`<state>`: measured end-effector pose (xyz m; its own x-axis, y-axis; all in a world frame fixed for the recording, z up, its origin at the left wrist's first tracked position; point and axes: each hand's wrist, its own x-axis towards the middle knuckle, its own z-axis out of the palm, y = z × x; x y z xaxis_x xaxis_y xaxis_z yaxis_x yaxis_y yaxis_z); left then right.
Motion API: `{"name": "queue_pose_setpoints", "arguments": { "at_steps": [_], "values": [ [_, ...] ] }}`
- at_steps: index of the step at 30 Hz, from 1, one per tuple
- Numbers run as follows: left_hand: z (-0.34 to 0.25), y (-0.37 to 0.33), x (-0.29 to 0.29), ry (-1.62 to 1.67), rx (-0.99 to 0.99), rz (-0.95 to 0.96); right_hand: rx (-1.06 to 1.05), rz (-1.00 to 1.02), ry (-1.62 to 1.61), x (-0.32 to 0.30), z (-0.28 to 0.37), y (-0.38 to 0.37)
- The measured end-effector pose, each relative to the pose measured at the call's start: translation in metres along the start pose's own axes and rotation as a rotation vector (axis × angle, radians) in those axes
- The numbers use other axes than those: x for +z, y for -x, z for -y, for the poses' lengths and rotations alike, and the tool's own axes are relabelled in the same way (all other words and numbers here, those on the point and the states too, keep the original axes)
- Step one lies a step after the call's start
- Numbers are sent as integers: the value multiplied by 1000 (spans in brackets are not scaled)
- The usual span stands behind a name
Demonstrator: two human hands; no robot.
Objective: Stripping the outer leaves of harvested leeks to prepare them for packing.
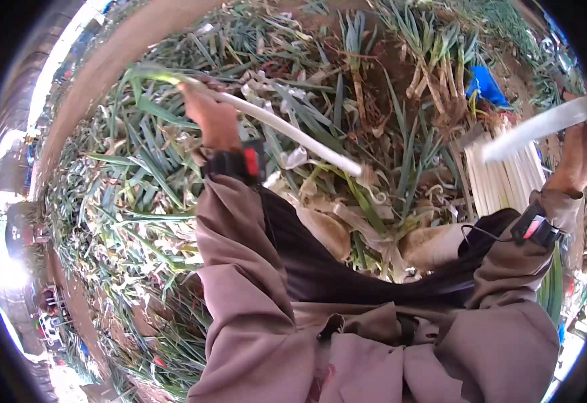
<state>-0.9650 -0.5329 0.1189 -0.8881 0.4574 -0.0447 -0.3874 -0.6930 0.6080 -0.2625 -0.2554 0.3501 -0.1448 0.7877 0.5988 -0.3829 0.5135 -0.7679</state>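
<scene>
My left hand (pixel 213 117) is closed around a leek (pixel 292 133), near where its white shaft turns green. The shaft slants down to the right, roots at its tip, and the green leaves trail off to the left. At the far right my right hand (pixel 581 149) is closed on a long whitish stalk-like thing (pixel 538 129), smeared by motion, so its kind is unclear. It hangs above a stack of white leek shafts (pixel 505 176) laid side by side. Leek leaves and peelings (pixel 155 144) spread beneath my left hand.
Unpeeled leeks with roots (pixel 434 70) lie at the back right, beside a blue piece of plastic (pixel 487 87). Leafy scraps cover the ground on the left. My bent legs, under dark cloth (pixel 374 285), are in the lower middle.
</scene>
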Motion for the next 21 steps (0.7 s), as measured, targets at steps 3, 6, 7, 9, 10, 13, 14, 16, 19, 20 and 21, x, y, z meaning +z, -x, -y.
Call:
{"name": "queue_pose_setpoints", "arguments": {
  "at_steps": [3, 6, 7, 9, 10, 13, 14, 16, 19, 20, 21],
  "values": [
    [37, 47, 65, 92, -140, 212, 234, -48, 681, 49, -42, 43],
    [37, 91, 70, 11, -191, 403, 614, 445, 868, 245, -68, 114],
    [47, 110, 87, 9, -223, 444, 321, 482, 778, 246, -95, 119],
    [66, 149, 119, -4, -329, 441, 122, 509, 603, 270, -114, 121],
    [72, 162, 124, -47, -322, 441, 205, 516, 512, 288, -117, 115],
    [101, 184, 141, -131, -320, 519, -33, 462, 439, 315, -153, 88],
    [102, 186, 140, -151, -311, 564, -164, 478, 499, 323, -158, 83],
    [105, 190, 139, -156, -346, 600, -52, 511, 399, 324, -160, 83],
    [97, 178, 134, -172, -392, 583, 67, 636, 302, 334, -162, 82],
    [93, 177, 132, -150, -431, 598, 185, 687, 245, 335, -156, 78],
    [94, 175, 127, -148, -429, 576, 302, 737, 186, 337, -153, 78]
  ]
}}
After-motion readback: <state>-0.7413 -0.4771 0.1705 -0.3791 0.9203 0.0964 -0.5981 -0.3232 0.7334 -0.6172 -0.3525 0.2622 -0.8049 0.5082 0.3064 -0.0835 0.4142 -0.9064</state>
